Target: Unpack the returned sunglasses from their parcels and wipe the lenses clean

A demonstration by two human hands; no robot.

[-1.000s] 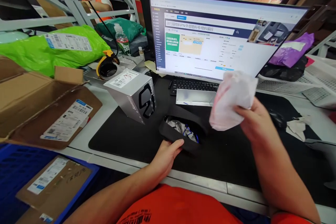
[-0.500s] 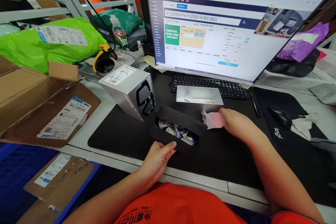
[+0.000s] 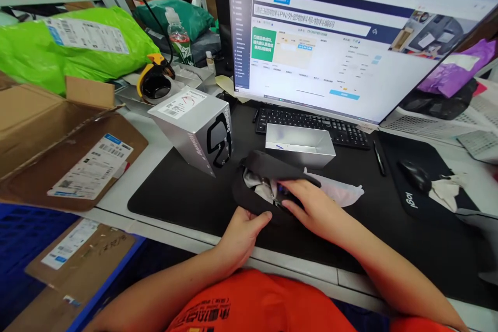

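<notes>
On a white table (image 3: 116,207) with a black desk mat (image 3: 175,202), a silver cardboard box (image 3: 190,132) stands left of the hands. The left hand (image 3: 243,236) clamps a black fabric pouch (image 3: 247,198) by its near edge. The right hand (image 3: 311,207) lies in crumpled silver wrapping (image 3: 257,188), its grip unclear, beside a white plastic bag (image 3: 338,192).

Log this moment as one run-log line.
left hand: holding black case | right hand: fingers in case opening | beside: white plastic bag, silver tray
</notes>
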